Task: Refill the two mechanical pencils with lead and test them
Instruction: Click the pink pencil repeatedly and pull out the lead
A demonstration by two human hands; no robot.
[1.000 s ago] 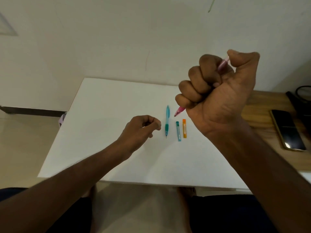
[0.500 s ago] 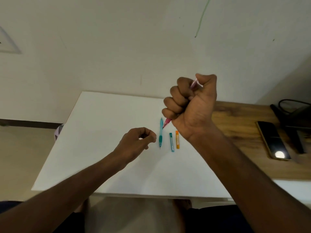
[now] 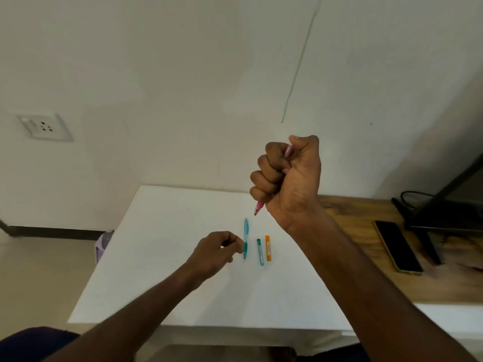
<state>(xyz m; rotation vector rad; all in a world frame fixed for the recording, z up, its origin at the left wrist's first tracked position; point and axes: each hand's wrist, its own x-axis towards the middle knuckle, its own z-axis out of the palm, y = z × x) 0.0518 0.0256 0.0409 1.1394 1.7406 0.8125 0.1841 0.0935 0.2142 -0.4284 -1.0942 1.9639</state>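
While the right hand [image 3: 290, 178] holds the pink mechanical pencil [image 3: 259, 207] in a closed fist above the white sheet [image 3: 156, 257], thumb set over the pencil's top end and tip pointing down toward 7 o'clock, the left hand [image 3: 217, 253] hovers low over the sheet with thumb and forefinger drawn together; whether they pinch anything cannot be told from here. Just beside those fingertips, at their 3 o'clock, lies the teal mechanical pencil [image 3: 245, 237], tip toward the person. At its 3 o'clock rest two lead cases side by side, the teal lead case [image 3: 260, 252] and then the orange lead case [image 3: 268, 248]. A phone [image 3: 397, 246] lies well apart on the wooden desk [image 3: 366, 231] at 3 o'clock of the sheet.

Judging by the thumb on the cap, the step in hand looks like working the pink pencil's push button, either to check its lead feed or ahead of opening it. Both cases lie untouched, so the refilling seems mostly still to come. The next move likely calls for freeing the cap and bringing a lead case up with the left hand, handling the thin leads gently.
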